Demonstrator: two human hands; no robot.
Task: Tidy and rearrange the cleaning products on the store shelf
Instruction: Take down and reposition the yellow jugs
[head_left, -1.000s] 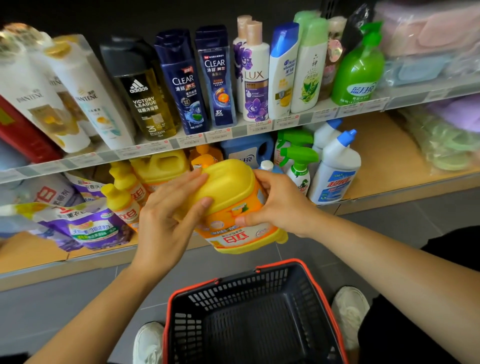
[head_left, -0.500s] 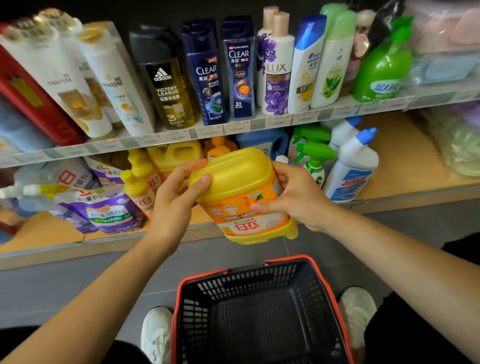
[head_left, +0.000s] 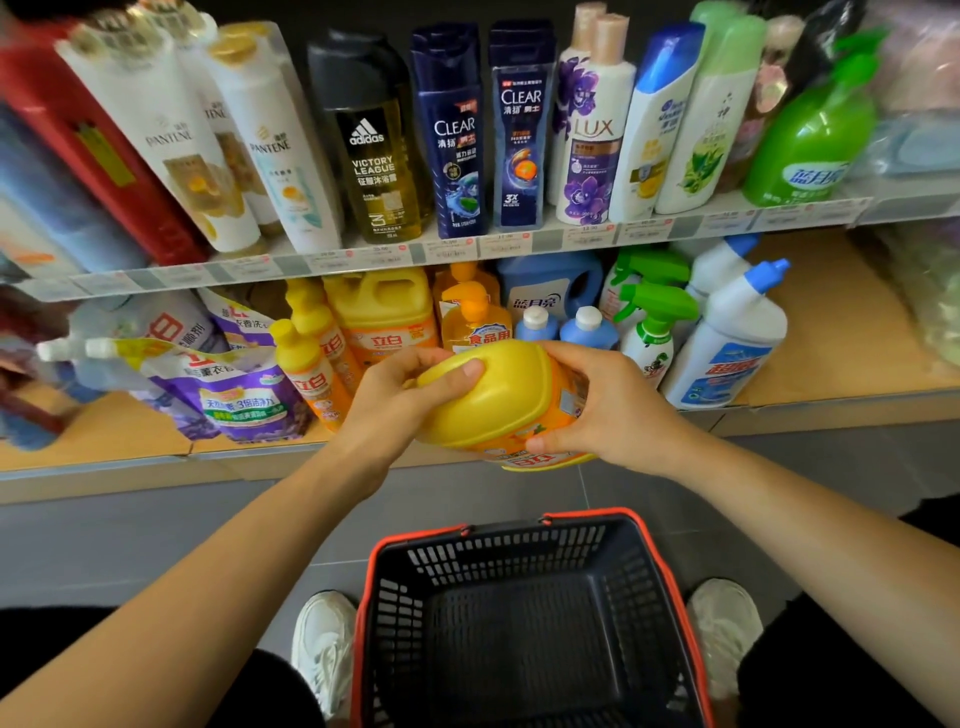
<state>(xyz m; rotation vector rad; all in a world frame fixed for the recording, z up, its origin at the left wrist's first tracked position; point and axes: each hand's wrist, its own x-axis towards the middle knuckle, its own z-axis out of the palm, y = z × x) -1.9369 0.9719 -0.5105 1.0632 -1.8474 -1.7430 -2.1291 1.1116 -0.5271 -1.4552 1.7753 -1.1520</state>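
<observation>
Jug (head_left: 501, 402) tilts, top at left hand (head_left: 395, 402), base under right hand (head_left: 615, 410).

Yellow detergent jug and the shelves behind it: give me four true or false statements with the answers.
The left hand and right hand both grip the yellow detergent jug. True.
The jug lies inside the shopping basket. False: it is held in the air, outside the shopping basket.
The Adidas shower gel stands left of the two Clear shampoo bottles. True.
The green-trigger spray bottles stand on the upper shelf. False: the spray bottles stand on the lower shelf.
</observation>
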